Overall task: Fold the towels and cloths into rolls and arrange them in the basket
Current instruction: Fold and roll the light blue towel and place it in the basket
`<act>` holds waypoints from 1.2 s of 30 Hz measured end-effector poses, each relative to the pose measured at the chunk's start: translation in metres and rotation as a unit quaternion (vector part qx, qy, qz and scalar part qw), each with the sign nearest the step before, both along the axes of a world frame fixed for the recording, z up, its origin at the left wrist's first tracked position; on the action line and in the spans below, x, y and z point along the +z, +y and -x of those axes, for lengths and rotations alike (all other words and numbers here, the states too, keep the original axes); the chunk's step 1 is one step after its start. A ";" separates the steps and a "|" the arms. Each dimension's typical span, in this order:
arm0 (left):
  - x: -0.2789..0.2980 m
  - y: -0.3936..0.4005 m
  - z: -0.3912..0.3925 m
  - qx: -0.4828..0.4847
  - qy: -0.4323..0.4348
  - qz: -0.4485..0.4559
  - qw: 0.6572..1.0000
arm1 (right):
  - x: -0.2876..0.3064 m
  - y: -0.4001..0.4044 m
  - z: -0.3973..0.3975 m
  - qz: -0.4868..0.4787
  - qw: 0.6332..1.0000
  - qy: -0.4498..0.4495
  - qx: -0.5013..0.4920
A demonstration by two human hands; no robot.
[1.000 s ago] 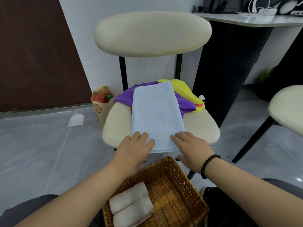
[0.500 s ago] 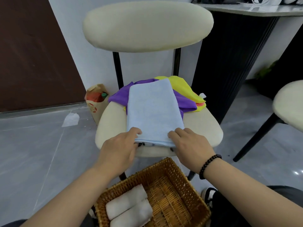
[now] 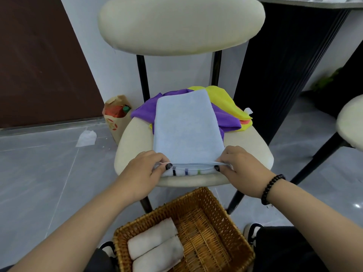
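Rolling is the job right here: the left hand [image 3: 146,174] and the right hand [image 3: 238,169] each pinch a near corner of the pale blue towel [image 3: 186,126], thumbs tucked under the turned-up edge, fingers curled over the top, so a first tight lip is forming along the front of the chair seat [image 3: 133,142]. To do this well, both hands want to travel together, same pace, keeping that lip straight and square to the towel's long sides, or the roll will cone out. Firm thumbs, snug first turn, then push away toward the backrest. The small coloured tabs on the underside look like stitched marks, though they are too small to be sure. Beyond the towel's far end, the purple cloth [image 3: 225,118] and yellow cloth [image 3: 224,99] lie bunched beneath it and could snag the roll late on, so lift slightly there. Nearest the camera, the wicker basket [image 3: 220,214] already holds two white rolls [image 3: 155,246] along its left side, with bare weave beside them for this one.
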State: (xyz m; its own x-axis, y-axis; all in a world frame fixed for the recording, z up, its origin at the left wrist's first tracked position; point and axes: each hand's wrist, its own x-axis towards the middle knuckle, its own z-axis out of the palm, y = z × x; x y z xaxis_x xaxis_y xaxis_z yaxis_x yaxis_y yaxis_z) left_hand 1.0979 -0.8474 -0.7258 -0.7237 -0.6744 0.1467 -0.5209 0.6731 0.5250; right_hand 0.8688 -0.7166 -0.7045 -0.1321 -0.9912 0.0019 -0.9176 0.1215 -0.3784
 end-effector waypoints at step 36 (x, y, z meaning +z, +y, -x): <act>-0.019 0.016 -0.004 -0.068 0.013 0.310 0.948 | -0.015 0.010 -0.007 0.104 0.988 0.112 0.026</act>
